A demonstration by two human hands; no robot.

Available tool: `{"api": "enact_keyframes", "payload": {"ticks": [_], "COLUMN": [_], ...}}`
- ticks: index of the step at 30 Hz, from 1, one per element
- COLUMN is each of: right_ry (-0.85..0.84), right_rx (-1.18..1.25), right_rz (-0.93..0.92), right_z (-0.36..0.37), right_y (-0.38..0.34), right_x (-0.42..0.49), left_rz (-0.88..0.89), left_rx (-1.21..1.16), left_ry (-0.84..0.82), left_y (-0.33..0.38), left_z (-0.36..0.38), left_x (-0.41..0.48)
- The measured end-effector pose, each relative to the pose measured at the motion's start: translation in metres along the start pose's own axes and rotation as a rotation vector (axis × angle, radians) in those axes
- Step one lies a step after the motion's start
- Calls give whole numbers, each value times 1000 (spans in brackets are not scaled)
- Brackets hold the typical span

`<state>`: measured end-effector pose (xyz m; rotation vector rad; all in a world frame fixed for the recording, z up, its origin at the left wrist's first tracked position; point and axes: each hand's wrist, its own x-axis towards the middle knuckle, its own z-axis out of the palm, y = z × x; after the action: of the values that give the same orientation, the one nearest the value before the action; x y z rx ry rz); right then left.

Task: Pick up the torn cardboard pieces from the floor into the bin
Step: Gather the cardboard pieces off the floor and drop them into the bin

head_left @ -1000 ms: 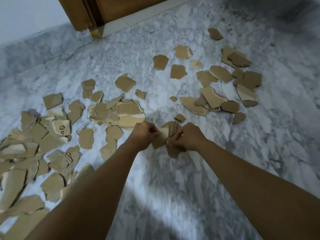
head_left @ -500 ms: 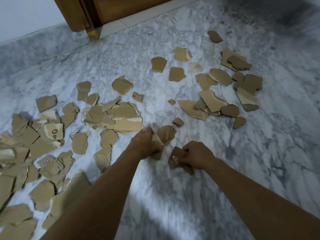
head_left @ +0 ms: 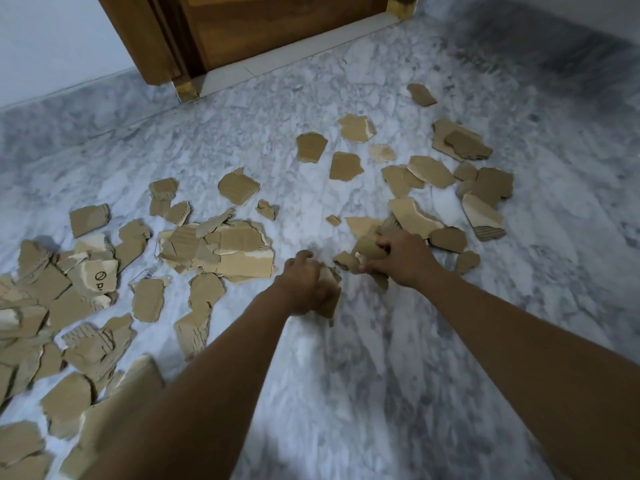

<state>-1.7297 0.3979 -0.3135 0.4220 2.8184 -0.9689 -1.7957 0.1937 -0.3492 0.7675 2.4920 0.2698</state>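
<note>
Torn brown cardboard pieces lie scattered over the marble floor [head_left: 363, 375]. My left hand [head_left: 303, 282] is closed around a bunch of cardboard pieces [head_left: 330, 289] near the middle. My right hand [head_left: 401, 256] grips more cardboard pieces [head_left: 367, 249] and reaches among the right-hand cluster [head_left: 415, 216]. A large overlapping heap [head_left: 221, 247] sits left of my left hand. A dense pile [head_left: 52, 306] covers the far left. No bin is in view.
A wooden door and frame [head_left: 242, 26] stand at the back, with a white wall [head_left: 52, 39] to their left. Several loose pieces [head_left: 346, 164] lie towards the door. Bare marble stretches to the right and between my forearms.
My hands have parted. The right hand has moved forward and right into the right-hand cluster, still holding its pieces. The left hand stays closed on its pieces. The view has tilted up.
</note>
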Motion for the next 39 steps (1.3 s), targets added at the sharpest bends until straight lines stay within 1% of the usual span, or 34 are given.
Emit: {"api": "enact_keyframes", "payload": {"ticks": [3, 6, 7, 8, 9, 10, 11, 13, 14, 16, 17, 19, 23, 25, 27, 29, 31, 32, 34, 37, 39], "right_ry": [-45, -90, -107, -130, -154, -172, -177, -146, -133, -129, -131, -135, -52, -40, -103, -229, -320, -344, -364, -336, -305], "right_rx": [-30, -31, -26, -34, -59, -107, -155, -214, -229, -241, -239, -218, -53, -5, 16, 16, -110, -164, -188, -169, -204], "right_rz": [-1, 5, 15, 28, 41, 36, 24, 11, 15, 22, 12, -13, 11, -3, -63, -109, -146, -158, -179, -195, -201], "right_z": [8, 24, 29, 35, 40, 44, 48, 52, 52, 52, 53, 54, 59, 55, 49, 44, 45, 47, 56, 67, 74], "right_y": [0, 3, 2, 2, 2, 2, 2, 4, 3, 3, 3, 2, 8, 12, 19, 21, 17, 13, 3, -10, -11], "right_x": [18, 36, 40, 44, 48, 51, 54, 56, 56, 54, 53, 49, 39, 29, 15, -2, -16, -21, -30, -41, -47], "left_rz": [-33, 84, 59, 5, 9, -5, -33, -203, -242, -255, -247, -240, -186, -167, -180, -231, -243, -244, -228, -203, -188], "left_rx": [110, 202, 175, 148, 136, 69, 0, -151, -180, -120, -94, -129, -127, -187, -347, -451, -470, -469, -471, -469, -432], "left_ry": [100, 187, 182, 137, 169, 106, 106, 78, 70, 53, 77, 105, 142, 181, 264, 360, 389, 385, 352, 300, 278], "left_y": [2, -4, -6, -7, -4, -2, 2, 1, 0, 0, -1, 0, 5, -1, -12, -26, -38, -42, -45, -50, -53], "left_z": [22, 37, 37, 37, 32, 28, 24, 21, 23, 27, 29, 32, 36, 38, 36, 29, 19, 13, 1, -5, -5], "left_x": [8, 14, 14, 13, 10, 7, 5, 4, 5, 4, 3, 1, -7, -14, -26, -39, -50, -55, -62, -66, -70]}}
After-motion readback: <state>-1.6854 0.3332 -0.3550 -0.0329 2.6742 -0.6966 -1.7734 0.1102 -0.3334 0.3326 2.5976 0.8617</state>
